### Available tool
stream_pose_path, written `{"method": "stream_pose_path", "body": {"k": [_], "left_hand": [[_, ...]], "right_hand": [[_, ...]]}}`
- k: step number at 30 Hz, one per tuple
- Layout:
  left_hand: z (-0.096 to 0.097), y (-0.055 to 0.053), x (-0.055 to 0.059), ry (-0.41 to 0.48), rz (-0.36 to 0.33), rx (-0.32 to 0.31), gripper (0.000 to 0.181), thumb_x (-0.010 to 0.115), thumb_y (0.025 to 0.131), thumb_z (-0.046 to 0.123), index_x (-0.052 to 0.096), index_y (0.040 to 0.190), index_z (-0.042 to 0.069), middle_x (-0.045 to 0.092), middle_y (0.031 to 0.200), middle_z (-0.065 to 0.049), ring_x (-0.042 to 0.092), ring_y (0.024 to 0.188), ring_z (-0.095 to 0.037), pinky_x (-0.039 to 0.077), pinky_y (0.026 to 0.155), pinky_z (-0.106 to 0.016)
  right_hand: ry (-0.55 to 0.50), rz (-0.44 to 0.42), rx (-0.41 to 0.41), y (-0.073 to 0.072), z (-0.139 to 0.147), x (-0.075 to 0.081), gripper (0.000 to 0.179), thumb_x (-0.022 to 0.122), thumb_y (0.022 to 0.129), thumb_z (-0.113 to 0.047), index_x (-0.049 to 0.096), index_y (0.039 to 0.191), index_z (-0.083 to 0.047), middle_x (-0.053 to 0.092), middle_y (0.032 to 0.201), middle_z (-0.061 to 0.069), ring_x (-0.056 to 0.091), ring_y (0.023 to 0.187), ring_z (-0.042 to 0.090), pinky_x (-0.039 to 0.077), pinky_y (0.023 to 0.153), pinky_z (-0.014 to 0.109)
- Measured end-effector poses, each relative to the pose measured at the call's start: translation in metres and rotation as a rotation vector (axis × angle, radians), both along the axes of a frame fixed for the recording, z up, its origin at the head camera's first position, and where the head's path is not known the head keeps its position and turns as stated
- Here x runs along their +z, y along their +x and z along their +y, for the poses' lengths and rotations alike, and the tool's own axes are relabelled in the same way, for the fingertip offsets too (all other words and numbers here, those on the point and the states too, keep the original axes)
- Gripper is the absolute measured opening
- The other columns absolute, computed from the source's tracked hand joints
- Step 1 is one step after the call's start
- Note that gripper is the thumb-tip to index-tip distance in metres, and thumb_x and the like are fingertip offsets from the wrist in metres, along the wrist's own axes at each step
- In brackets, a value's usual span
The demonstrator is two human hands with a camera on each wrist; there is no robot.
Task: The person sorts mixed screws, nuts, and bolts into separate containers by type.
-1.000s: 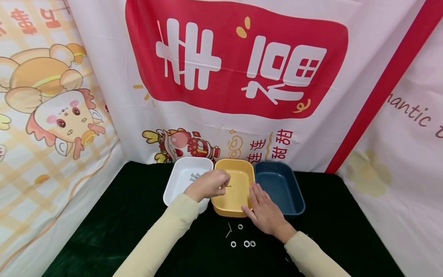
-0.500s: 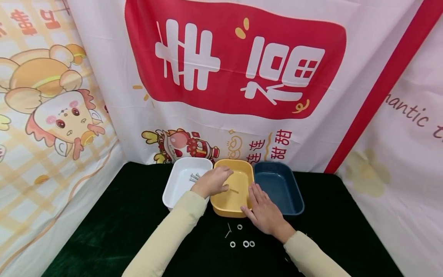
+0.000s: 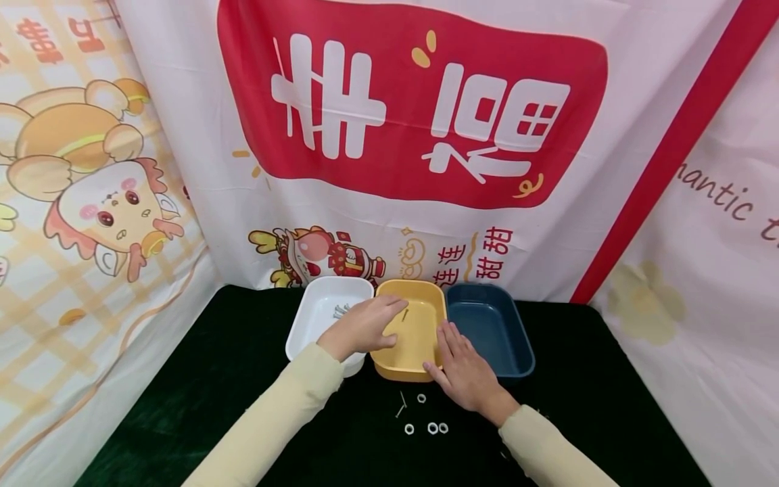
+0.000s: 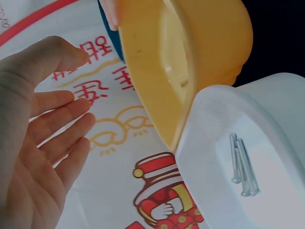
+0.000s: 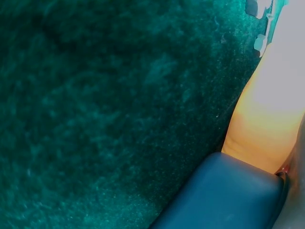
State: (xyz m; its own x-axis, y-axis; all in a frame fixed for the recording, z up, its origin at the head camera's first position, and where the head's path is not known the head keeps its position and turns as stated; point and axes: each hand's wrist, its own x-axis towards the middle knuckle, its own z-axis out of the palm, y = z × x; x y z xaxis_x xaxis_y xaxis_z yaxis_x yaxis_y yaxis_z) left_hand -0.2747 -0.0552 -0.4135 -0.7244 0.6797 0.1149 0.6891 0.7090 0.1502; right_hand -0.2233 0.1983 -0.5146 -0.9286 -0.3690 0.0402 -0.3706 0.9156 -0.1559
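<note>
My left hand (image 3: 359, 328) hovers over the left side of the yellow bin (image 3: 420, 352), fingers extended and thumb apart. In the left wrist view the palm (image 4: 35, 171) faces the camera and holds nothing. A small brass-coloured screw (image 3: 405, 314) lies inside the yellow bin just beyond the fingertips. My right hand (image 3: 468, 372) rests with straight fingers on the yellow bin's right rim, beside the dark blue bin (image 3: 489, 325). Several silver screws (image 4: 244, 167) lie together in the white bin (image 4: 205, 129), which my left wrist partly covers in the head view.
On the dark green cloth (image 3: 213, 392) in front of the bins lie thin screws (image 3: 402, 406) and several nuts, among them a hex nut (image 3: 422, 398) nearest the yellow bin. A printed curtain (image 3: 414, 237) hangs right behind the three bins.
My left hand has let go of the brass-coloured screw, which dropped into the yellow bin and now lies farther back. The hand has opened and drawn slightly left; the right hand stays put.
</note>
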Motion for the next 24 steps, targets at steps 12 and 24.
{"method": "stream_pose_path", "body": {"k": [12,24], "left_hand": [[-0.021,0.039,0.003,0.047,-0.029,-0.061,0.061,0.08,0.09,0.024,0.062,0.145,0.004,0.066,0.145,-0.012,0.065,0.132,-0.027,0.055,0.112,-0.045],[-0.023,0.075,-0.011,0.065,-0.138,-0.075,0.054,0.08,0.092,0.029,0.066,0.14,0.008,0.071,0.137,-0.005,0.069,0.122,-0.018,0.059,0.105,-0.04]], "right_hand": [[0.003,0.003,-0.008,0.0,-0.001,0.0,0.086,0.033,0.11,-0.063,0.018,0.169,-0.003,0.014,0.178,0.016,0.013,0.167,0.031,0.026,0.133,0.052],[0.008,0.008,-0.001,0.001,0.0,0.001,0.088,0.03,0.109,-0.065,0.016,0.168,-0.001,0.013,0.178,0.017,0.013,0.166,0.032,0.026,0.133,0.052]]}}
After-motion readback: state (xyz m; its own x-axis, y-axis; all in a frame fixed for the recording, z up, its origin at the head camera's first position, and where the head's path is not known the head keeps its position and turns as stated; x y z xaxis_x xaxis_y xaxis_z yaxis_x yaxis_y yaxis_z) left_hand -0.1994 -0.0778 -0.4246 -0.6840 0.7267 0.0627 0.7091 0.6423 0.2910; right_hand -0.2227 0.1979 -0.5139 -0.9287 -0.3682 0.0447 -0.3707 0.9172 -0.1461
